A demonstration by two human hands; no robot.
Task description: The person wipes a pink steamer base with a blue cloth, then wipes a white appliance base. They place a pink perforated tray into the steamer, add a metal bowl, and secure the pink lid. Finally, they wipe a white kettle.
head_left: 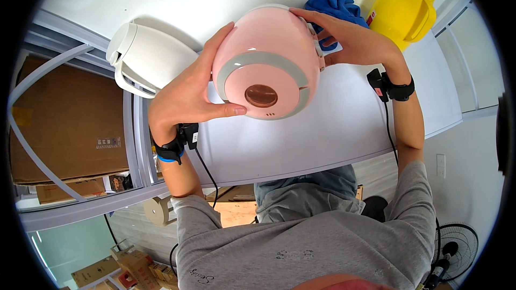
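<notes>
A rounded pink rice cooker (pixel 266 37) with a grey band and a brown oval window is on the white table in front of me. My left hand (pixel 185 94) grips its left side, the thumb along the lower front and the fingers up the side. On the opposite side my right hand (pixel 352 40) holds it, one finger stretched to the top edge and the others bent by the pale fittings on its right side. A crumpled blue cloth (pixel 334 4) lies just behind the right hand. Close to the left hand is a white jug (pixel 153 56) with a handle.
A yellow jug (pixel 400 8) is at the far right of the table (pixel 258 156). Metal framing and a large cardboard box (pixel 64 129) are to the left. Black cables run from the bands on both wrists. A fan (pixel 457 249) is at the lower right.
</notes>
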